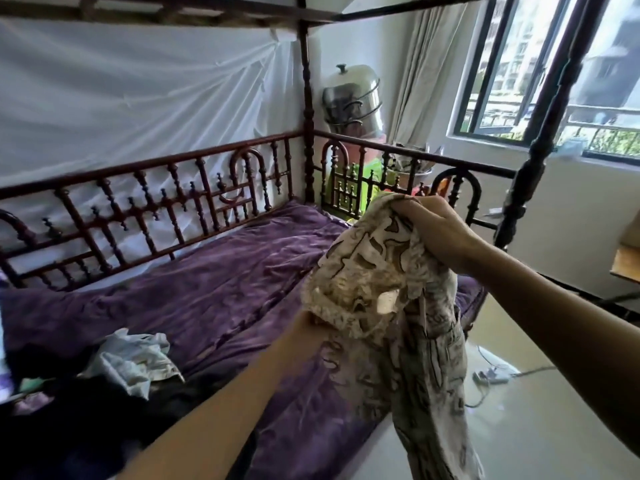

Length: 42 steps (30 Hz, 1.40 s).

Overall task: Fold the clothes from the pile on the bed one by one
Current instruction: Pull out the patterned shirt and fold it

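while your right hand (440, 230) clenches the top of the patterned garment (398, 306) right of centre, fingers curled tight into a bunch of cloth, your left hand (306, 325) meets its lower fold just below the middle of the frame. its fingers are buried under fabric, so there's no telling whether it grips or only props. the garment hangs in the air, its long tail dropping toward the lower right past the bed edge, so this looks like the opening-out stage: find a seam or hem with each hand, spread them apart, shake once, then lay it flat on the purple bed cover (207, 271) before creasing. the pile (131, 362), a crumpled white piece on dark clothes, lies at lower left. beyond, a carved wooden rail (156, 209) and white netting (138, 98) fill the upper left, steel pots (353, 98) stand behind the corner post, and a window (512, 74) sits upper right.
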### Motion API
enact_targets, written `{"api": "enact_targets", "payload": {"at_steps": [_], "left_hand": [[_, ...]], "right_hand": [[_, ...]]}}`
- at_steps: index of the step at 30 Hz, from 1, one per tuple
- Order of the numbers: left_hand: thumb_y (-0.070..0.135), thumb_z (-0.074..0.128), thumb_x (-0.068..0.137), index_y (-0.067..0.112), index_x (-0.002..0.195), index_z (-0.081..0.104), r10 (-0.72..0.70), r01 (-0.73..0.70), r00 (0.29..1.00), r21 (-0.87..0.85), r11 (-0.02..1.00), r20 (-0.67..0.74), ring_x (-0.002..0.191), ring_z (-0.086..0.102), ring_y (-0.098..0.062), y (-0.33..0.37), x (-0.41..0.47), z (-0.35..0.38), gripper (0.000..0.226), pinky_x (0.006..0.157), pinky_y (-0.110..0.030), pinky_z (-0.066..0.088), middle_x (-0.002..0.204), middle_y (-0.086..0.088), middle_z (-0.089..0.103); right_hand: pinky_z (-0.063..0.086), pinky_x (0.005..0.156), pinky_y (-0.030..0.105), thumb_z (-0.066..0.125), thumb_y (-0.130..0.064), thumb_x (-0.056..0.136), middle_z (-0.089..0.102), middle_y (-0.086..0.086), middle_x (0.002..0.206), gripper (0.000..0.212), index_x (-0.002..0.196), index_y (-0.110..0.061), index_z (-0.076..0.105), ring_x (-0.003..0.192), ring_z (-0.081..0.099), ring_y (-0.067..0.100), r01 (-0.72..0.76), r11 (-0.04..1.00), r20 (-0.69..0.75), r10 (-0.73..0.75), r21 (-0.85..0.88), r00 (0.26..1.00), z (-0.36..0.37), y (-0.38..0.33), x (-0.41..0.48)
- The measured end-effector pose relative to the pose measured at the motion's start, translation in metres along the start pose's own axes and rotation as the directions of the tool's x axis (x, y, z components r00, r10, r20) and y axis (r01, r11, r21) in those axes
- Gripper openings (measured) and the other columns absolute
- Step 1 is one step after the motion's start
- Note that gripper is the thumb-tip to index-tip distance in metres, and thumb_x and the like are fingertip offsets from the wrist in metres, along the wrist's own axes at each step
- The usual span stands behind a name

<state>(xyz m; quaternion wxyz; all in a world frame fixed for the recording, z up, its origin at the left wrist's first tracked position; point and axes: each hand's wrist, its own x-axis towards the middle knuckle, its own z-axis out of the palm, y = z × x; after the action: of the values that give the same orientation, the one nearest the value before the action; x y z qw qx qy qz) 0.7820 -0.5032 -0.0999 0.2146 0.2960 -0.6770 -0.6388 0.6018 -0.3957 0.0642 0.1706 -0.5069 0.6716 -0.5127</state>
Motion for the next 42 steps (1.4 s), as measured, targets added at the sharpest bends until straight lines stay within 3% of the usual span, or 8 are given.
{"api": "enact_targets", "payload": {"at_steps": [4, 7, 13, 19, 24, 28, 35, 42], "left_hand": [[0.006, 0.06, 0.09, 0.008, 0.089, 0.065, 0.137, -0.13, 0.973, 0.049, 0.99, -0.189, 0.058, 0.058, -0.009, 0.032, 0.025, -0.035, 0.006, 0.057, -0.027, 0.041, 0.068, 0.004, 0.065], [0.021, 0.059, 0.094, -0.005, 0.08, 0.059, 0.205, -0.133, 0.947, 0.281, 0.95, -0.246, 0.069, 0.042, -0.018, 0.054, 0.04, -0.075, 0.03, 0.065, -0.033, 0.031, 0.072, -0.008, 0.048], [0.013, 0.079, 0.067, 0.011, 0.071, 0.051, 0.096, -0.081, 0.995, 0.497, 0.864, -0.006, 0.06, 0.049, -0.008, 0.106, 0.031, -0.143, 0.028, 0.055, -0.02, 0.04, 0.061, 0.006, 0.054], [-0.014, 0.059, 0.071, 0.011, 0.062, 0.063, 0.225, 0.114, 0.952, 0.923, 0.367, -0.207, 0.067, 0.056, -0.025, 0.13, 0.063, -0.215, 0.027, 0.061, -0.031, 0.039, 0.067, -0.009, 0.064], [0.003, 0.067, 0.079, 0.006, 0.081, 0.076, 0.39, 0.304, 0.838, 0.921, 0.244, -0.381, 0.082, 0.063, -0.036, 0.116, 0.111, -0.274, 0.009, 0.068, -0.035, 0.048, 0.088, -0.019, 0.07], [0.011, 0.06, 0.083, 0.009, 0.083, 0.073, 0.326, 0.408, 0.816, 0.875, 0.259, -0.477, 0.08, 0.062, -0.036, 0.075, 0.163, -0.283, 0.013, 0.063, -0.035, 0.049, 0.088, -0.019, 0.067], [0.011, 0.055, 0.086, 0.016, 0.078, 0.059, 0.163, 0.466, 0.824, 0.812, 0.35, -0.543, 0.078, 0.059, -0.035, -0.006, 0.276, -0.243, 0.01, 0.065, -0.036, 0.048, 0.088, -0.018, 0.064], [0.011, 0.051, 0.085, 0.019, 0.093, 0.065, 0.121, 0.463, 0.834, 0.801, 0.38, -0.539, 0.095, 0.061, -0.04, -0.056, 0.409, -0.168, 0.018, 0.075, -0.041, 0.049, 0.1, -0.019, 0.066]], "right_hand": [[0.06, 0.072, 0.041, 0.051, -0.082, 0.067, 0.073, -0.004, 0.08, 0.057, 0.088, -0.032, 0.07, 0.075, 0.071, 0.014, -0.024, 0.958, 0.097, 0.054, -0.285, 0.994, -0.048, 0.037, 0.002], [0.058, 0.066, 0.028, 0.062, -0.088, 0.049, 0.072, -0.017, 0.084, 0.057, 0.093, -0.05, 0.064, 0.074, 0.069, 0.005, 0.045, 0.911, 0.27, 0.074, -0.41, 0.96, -0.058, 0.064, -0.002], [0.047, 0.062, 0.03, 0.078, -0.047, 0.072, 0.063, -0.011, 0.066, 0.02, 0.074, -0.03, 0.068, 0.061, 0.056, 0.007, 0.218, 0.702, 0.389, 0.09, -0.678, 0.917, -0.035, 0.103, 0.019], [0.032, 0.044, 0.014, 0.073, -0.019, 0.081, 0.048, -0.011, 0.048, 0.037, 0.049, -0.02, 0.053, 0.044, 0.041, -0.001, 0.199, 0.91, 0.458, -0.012, -0.363, 0.889, 0.01, 0.1, 0.05], [0.036, 0.047, 0.019, 0.069, -0.016, 0.088, 0.051, -0.01, 0.053, 0.034, 0.055, -0.012, 0.059, 0.05, 0.043, 0.0, 0.085, 0.981, 0.489, 0.012, -0.174, 0.872, 0.054, 0.116, 0.081], [0.038, 0.053, 0.026, 0.06, -0.018, 0.093, 0.051, -0.003, 0.062, 0.034, 0.069, 0.006, 0.06, 0.057, 0.043, 0.006, -0.18, 0.972, 0.427, 0.229, -0.153, 0.875, 0.08, 0.166, 0.105], [0.048, 0.066, 0.028, 0.055, -0.027, 0.092, 0.068, -0.008, 0.073, 0.024, 0.086, -0.009, 0.069, 0.069, 0.059, 0.007, -0.394, 0.847, 0.265, 0.496, -0.356, 0.827, 0.086, 0.289, 0.129], [0.049, 0.065, 0.035, 0.052, -0.027, 0.09, 0.066, -0.005, 0.065, 0.027, 0.066, -0.018, 0.06, 0.067, 0.062, 0.015, -0.554, 0.7, 0.061, 0.643, -0.451, 0.763, 0.045, 0.415, 0.177]]}}
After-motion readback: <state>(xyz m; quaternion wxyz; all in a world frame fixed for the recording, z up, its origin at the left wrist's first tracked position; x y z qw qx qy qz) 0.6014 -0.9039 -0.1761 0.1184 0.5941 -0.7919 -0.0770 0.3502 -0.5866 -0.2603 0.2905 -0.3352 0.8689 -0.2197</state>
